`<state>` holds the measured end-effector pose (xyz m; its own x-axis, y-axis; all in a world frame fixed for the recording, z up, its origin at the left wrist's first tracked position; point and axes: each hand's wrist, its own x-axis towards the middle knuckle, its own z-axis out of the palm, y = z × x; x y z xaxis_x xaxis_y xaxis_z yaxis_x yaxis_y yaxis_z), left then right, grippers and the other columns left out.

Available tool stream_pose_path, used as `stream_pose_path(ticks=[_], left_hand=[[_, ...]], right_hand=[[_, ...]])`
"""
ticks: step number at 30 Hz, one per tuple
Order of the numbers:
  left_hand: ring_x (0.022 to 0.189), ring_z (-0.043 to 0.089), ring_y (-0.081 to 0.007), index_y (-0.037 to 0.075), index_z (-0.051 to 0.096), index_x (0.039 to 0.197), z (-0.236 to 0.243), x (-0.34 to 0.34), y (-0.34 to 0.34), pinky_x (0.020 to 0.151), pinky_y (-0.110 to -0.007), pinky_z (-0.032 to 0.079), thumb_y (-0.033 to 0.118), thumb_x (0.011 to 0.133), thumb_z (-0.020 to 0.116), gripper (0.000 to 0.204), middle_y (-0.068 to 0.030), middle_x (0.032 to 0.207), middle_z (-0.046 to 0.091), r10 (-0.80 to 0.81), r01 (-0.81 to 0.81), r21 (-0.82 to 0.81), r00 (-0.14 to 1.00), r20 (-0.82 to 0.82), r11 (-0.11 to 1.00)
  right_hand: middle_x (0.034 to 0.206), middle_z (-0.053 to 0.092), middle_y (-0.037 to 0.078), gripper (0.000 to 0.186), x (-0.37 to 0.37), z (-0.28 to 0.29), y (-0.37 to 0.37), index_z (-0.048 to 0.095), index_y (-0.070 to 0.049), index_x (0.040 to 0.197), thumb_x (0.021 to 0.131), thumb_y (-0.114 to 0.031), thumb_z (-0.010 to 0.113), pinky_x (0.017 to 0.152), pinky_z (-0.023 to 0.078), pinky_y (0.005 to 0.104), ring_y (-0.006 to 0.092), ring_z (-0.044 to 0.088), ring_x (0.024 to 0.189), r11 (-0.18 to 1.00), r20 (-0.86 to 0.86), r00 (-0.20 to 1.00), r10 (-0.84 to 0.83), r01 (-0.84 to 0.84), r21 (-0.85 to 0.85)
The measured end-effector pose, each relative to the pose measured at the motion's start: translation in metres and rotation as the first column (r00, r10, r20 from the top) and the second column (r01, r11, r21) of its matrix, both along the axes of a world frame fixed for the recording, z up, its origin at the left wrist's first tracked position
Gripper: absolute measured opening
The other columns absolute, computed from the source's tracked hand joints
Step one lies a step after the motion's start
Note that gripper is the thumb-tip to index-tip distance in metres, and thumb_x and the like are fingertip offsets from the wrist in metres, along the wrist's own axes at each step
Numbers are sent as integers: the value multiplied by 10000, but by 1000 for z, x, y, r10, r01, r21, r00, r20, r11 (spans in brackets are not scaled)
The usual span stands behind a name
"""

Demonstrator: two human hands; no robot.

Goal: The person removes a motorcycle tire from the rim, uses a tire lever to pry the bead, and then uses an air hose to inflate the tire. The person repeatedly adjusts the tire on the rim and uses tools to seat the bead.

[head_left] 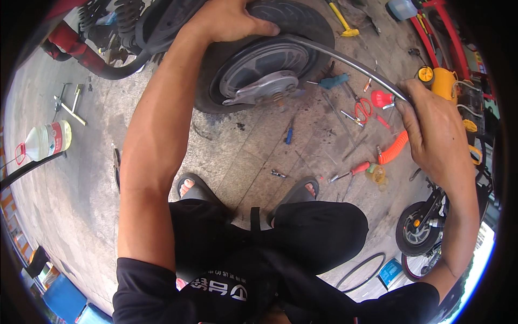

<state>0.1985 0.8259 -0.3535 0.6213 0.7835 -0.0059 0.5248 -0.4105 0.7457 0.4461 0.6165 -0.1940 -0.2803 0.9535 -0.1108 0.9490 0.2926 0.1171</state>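
A black tyre [312, 24] on a wheel with a grey metal hub [275, 86] stands before me at the top of the head view. My left hand [229, 20] grips the tyre's upper part, its thumb stretched along the sidewall; its other fingers are mostly hidden. A long, slightly curved metal tyre lever [359, 65] runs from between tyre and rim out to the right. Around its outer end my right hand [440, 129] is closed, the wrapped fingers largely out of sight.
On the floor lie a blue-handled screwdriver [290, 135], red-handled scissors [364, 109], a yellow hammer [345, 21] and an orange coiled hose [396, 148]. A plastic jug [51, 140] stands at left. Small wheeled vehicle [418, 229] parts are at lower right.
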Motion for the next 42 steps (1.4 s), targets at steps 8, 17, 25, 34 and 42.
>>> stream_pose_path(ticks=[8,17,25,34,42], left_hand=[[951,723,-242,-56,726,1106,0,0,7,887,-360,544,338,750,879,553,-182,997,761,-112,121,-97,990,90,988],[1015,706,-230,-86,660,1242,-3,7,13,941,-360,547,402,792,881,699,-186,1107,739,-40,70,-189,987,158,980],[1009,717,-288,-92,640,1268,-5,5,9,899,-377,552,536,791,824,810,-245,1123,729,95,-93,-98,995,20,991],[1178,626,-419,-21,537,1396,-4,16,-30,1011,-471,505,453,565,951,1042,-247,1277,626,134,-9,509,968,-211,861],[1239,615,-396,-66,517,1403,5,12,-20,1056,-436,482,421,655,889,967,-268,1309,624,19,85,460,976,-218,884]], right_hand=[[797,631,174,206,-2,-85,-66,568,31,1120,1039,-157,578,668,490,396,280,644,716,835,-611,570,-550,390,-388],[819,534,56,233,-52,-239,-103,485,1,1154,1063,-206,545,690,460,331,151,519,739,878,-861,265,-434,338,-338],[790,680,183,324,-114,-349,-50,440,-4,1184,996,-183,634,607,525,472,415,697,702,914,-907,155,-392,175,-365],[844,657,151,357,-142,-350,-65,468,-24,1210,995,-228,665,661,528,438,366,694,744,906,-887,186,-422,60,-419],[657,640,222,539,-133,-334,-69,467,121,1190,980,-336,661,537,518,516,444,658,603,980,-966,167,-198,68,-189]])
